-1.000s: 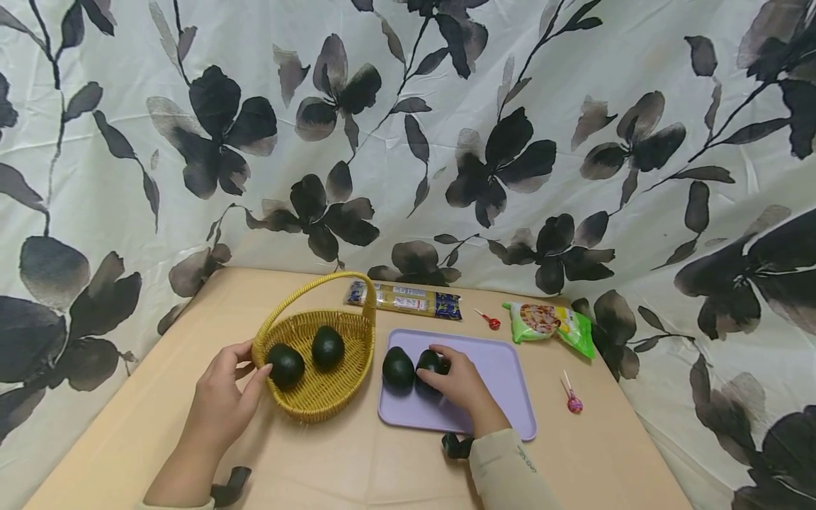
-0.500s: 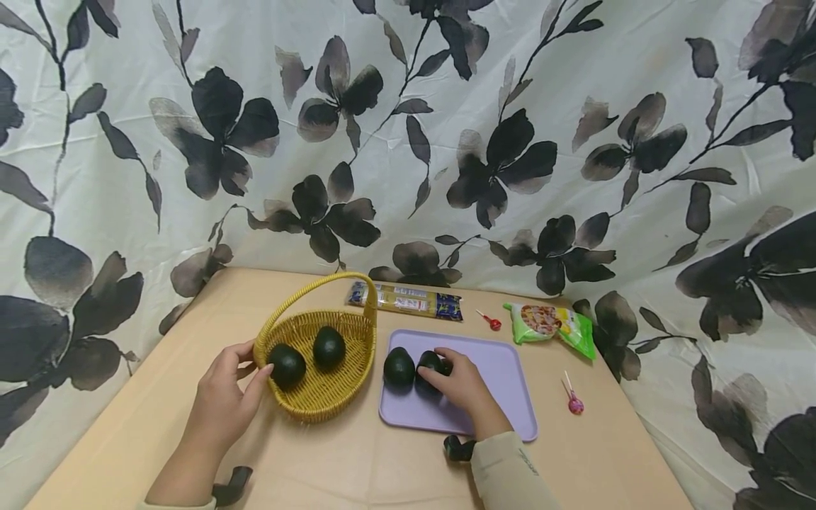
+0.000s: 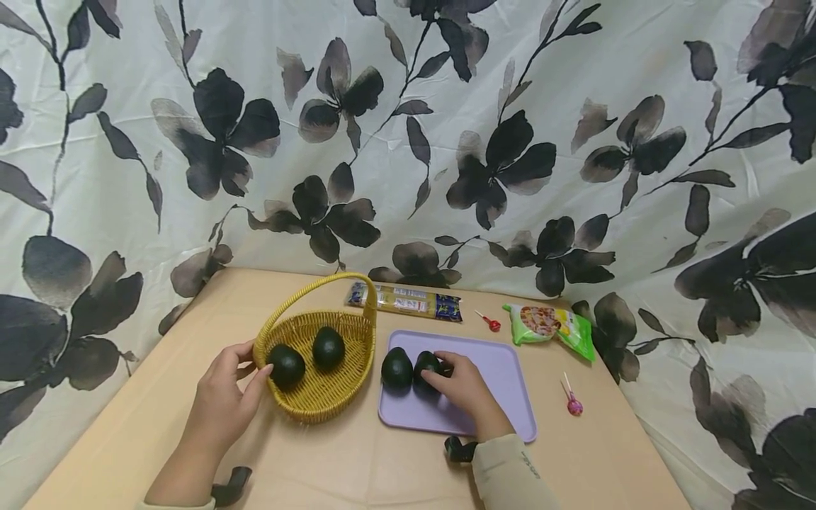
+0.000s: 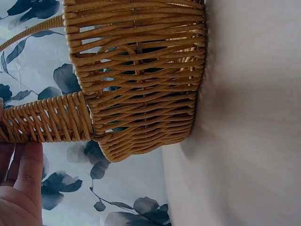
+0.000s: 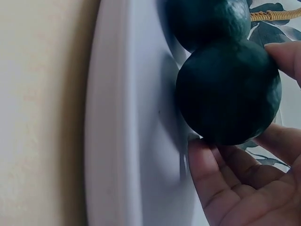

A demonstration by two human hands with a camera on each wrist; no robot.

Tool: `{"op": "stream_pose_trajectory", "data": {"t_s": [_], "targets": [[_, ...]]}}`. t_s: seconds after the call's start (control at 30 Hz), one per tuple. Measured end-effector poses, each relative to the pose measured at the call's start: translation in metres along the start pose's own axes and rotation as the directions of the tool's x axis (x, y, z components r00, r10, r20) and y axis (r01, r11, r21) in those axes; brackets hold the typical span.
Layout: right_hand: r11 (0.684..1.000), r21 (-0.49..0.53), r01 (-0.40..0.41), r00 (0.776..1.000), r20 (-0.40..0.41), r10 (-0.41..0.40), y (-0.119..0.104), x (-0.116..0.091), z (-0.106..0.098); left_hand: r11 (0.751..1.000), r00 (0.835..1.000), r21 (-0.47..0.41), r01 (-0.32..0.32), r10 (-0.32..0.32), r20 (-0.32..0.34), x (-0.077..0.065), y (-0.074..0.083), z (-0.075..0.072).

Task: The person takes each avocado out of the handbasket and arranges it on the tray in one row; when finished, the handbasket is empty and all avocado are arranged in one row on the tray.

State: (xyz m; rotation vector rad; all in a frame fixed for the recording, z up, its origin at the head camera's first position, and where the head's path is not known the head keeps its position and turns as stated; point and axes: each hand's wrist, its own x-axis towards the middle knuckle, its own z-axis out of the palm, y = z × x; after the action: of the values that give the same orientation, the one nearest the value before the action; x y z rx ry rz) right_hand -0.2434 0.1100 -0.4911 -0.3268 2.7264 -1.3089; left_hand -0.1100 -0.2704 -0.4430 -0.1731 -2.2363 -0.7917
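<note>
The left hand point(image 3: 226, 393) holds the yellow wicker basket point(image 3: 315, 411) at its left side; in the left wrist view its fingers point(image 4: 29, 165) grip the base of the basket handle point(image 4: 47, 117). Inside the basket lie two dark green avocados, one near the left rim point(image 3: 286, 366) and one farther back point(image 3: 328, 348). The right hand point(image 3: 468, 389) has its thumb and fingers around another avocado point(image 5: 228, 92) on the purple tray point(image 3: 500, 375). One more avocado point(image 3: 397, 370) sits on the tray directly left of it.
A long noodle packet point(image 3: 408, 300) lies behind the tray. Right of that are a red lollipop point(image 3: 492, 324) and a green snack bag point(image 3: 548, 326). A pink lollipop point(image 3: 574, 405) lies right of the tray. Floral cloth point(image 3: 414, 177) hangs behind the table.
The right hand's thumb has shifted slightly right across its avocado, so more of the avocado shows. Left hand and basket look the same.
</note>
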Motion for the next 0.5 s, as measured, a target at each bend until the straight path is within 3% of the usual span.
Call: {"op": "stream_pose_trajectory", "data": {"t_s": [0.5], "targets": [[1.000, -0.009, 0.005, 0.999, -0.049, -0.005, -0.009, 0.000, -0.013, 1.000, 1.000, -0.013, -0.009, 0.009, 0.002, 0.000, 0.001, -0.001]]}}
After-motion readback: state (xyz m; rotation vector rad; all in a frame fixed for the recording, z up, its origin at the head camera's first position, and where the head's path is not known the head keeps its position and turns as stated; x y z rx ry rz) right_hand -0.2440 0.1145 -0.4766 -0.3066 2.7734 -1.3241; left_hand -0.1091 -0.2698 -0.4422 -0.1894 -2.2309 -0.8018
